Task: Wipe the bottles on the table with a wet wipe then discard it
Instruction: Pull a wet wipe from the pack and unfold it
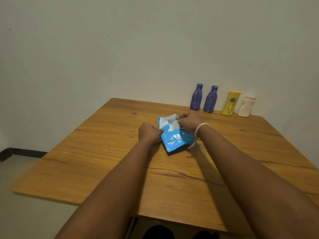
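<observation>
A blue wet wipe pack [176, 140] lies on the wooden table [103, 152] near its middle. My left hand [149, 132] is closed on the pack's left edge and pins it down. My right hand [189, 122] pinches the pack's peeled-back flap [170, 124] at the top. Whether a wipe is between those fingers cannot be told. Along the far edge by the wall stand two purple bottles [196, 97] [210, 99], a yellow bottle [231, 103] and a white bottle [246, 106], all upright and apart from my hands.
A pale wall runs right behind the bottles. The table's left edge drops to a light floor with a dark skirting strip [22, 152]. A white cord bracelet [200, 130] hangs on my right wrist.
</observation>
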